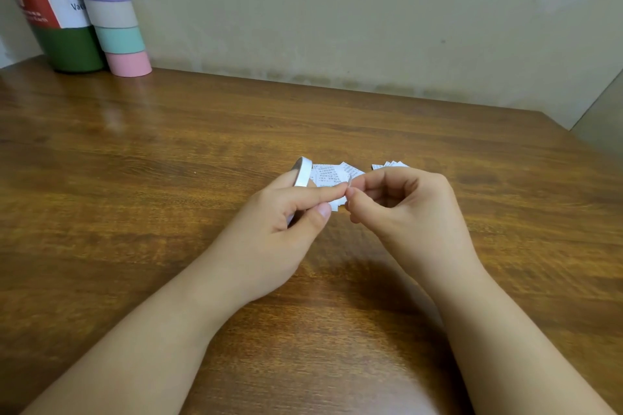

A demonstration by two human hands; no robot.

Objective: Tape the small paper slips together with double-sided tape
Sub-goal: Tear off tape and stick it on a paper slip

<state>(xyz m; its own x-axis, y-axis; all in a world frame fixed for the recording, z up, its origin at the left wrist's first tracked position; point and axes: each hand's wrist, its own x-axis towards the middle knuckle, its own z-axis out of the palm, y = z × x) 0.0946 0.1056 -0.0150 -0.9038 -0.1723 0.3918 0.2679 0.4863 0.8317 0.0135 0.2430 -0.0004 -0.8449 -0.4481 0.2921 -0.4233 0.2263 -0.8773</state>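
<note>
Above table [168, 145], left hand [286, 212] gripping tape roll [302, 172]

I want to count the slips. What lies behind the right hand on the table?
Behind the right hand a small fan of paper slips lies on the wooden table. Only their far corners show; the hand covers the rest, so no count is possible.

You get soft, even, fairly dim light with pale glare on the glossy brown wooden table [111, 118] far left, faint shadows under your forearms, wide-angle bending at the edges, and slight overall softness.
</note>
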